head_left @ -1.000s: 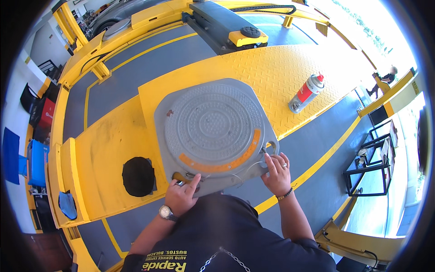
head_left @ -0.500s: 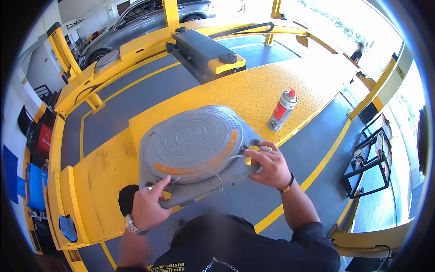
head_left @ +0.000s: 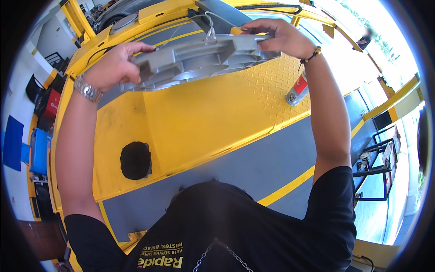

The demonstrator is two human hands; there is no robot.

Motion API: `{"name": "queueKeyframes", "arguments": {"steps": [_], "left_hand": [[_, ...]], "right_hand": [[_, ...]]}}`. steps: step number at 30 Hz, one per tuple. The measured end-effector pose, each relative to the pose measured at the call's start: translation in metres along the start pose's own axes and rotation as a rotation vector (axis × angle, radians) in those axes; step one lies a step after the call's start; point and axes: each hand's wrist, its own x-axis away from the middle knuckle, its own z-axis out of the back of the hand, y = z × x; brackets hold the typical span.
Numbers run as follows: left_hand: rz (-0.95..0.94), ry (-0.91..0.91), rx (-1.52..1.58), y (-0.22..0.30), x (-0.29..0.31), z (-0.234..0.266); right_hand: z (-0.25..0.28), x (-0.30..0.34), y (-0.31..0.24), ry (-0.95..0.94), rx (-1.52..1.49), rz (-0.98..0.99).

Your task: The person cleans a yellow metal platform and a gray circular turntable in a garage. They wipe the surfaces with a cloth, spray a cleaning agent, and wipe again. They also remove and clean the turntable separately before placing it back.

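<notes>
A grey metal wheel-alignment turntable [head_left: 192, 61] is raised and tipped up above the yellow lift runway [head_left: 195, 109], its ribbed side facing me. My left hand [head_left: 112, 65] grips its left end, thumb below and fingers over the edge. At the right end, my right hand [head_left: 287, 40] is closed on the rim. A thin wire loop [head_left: 210, 29] stands up from the upper edge between the hands. The turntable's round top face is hidden. Partly behind my right forearm, a spray can [head_left: 297, 93] with a red and silver body stands on the runway.
A round black pad [head_left: 135, 160] lies on the runway's near left part. Beyond the turntable is a dark lift jack beam [head_left: 222, 13]. A black metal cart [head_left: 378, 167] stands at the right. Blue equipment [head_left: 40, 150] stands at the left; a person [head_left: 364, 41] is far off.
Both hands have lifted the turntable off the runway, moving it up and away and tipping it so its top no longer shows. The bare runway beneath and the whole black pad now show.
</notes>
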Motion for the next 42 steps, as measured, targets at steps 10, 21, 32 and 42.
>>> {"name": "queueKeyframes", "arguments": {"steps": [10,21,32,42], "left_hand": [[-0.038,0.082,0.026,-0.023,-0.067,0.055],[-0.107,0.198,-0.002,-0.045,-0.093,0.069],[-0.209,0.287,-0.151,-0.045,-0.108,0.069],[-0.201,0.293,-0.529,-0.026,-0.092,0.066]], "right_hand": [[0.043,-0.072,0.021,-0.037,-0.366,-0.156],[0.039,-0.097,0.050,0.180,-0.297,-0.124],[0.045,-0.095,0.061,0.284,-0.181,-0.120],[-0.035,-0.068,0.057,0.836,0.197,0.167]]}}
